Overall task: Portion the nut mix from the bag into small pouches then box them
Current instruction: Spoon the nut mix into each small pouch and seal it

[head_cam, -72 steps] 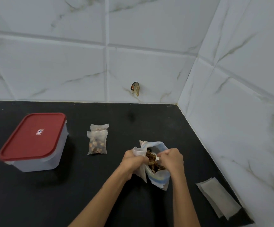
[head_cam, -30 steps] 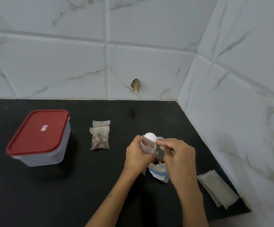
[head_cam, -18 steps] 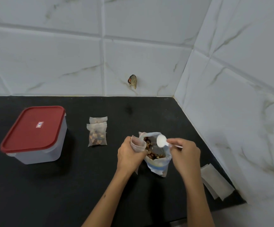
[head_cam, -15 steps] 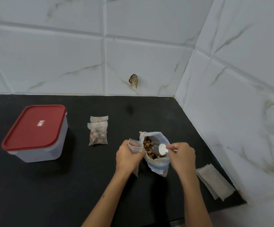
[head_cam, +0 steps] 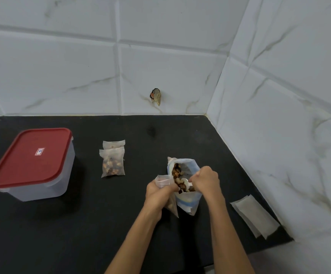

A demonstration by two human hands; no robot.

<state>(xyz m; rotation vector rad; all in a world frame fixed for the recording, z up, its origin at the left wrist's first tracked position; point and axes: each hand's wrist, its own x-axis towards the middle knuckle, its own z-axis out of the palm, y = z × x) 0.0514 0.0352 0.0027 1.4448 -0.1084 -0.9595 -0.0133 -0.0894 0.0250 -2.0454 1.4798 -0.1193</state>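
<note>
An open plastic bag of nut mix (head_cam: 186, 200) stands on the black counter (head_cam: 93, 224) in front of me. My right hand (head_cam: 206, 179) grips a white spoon (head_cam: 185, 182) whose bowl is down among the nuts in the bag. My left hand (head_cam: 157, 192) holds a small translucent pouch (head_cam: 163, 179) open beside the bag's left edge; some nuts show at the pouch's bottom. Two filled pouches (head_cam: 112, 161) lie flat further left. A clear box with a red lid (head_cam: 33, 161) sits shut at the far left.
A small stack of empty flat pouches (head_cam: 254, 215) lies at the right, near the counter's front corner. White marbled tile walls close off the back and right side. A small dark object (head_cam: 155, 95) sticks to the back wall.
My right hand brought the white spoon from above the bag down into the nut mix. My left hand kept the small pouch open next to the bag.
</note>
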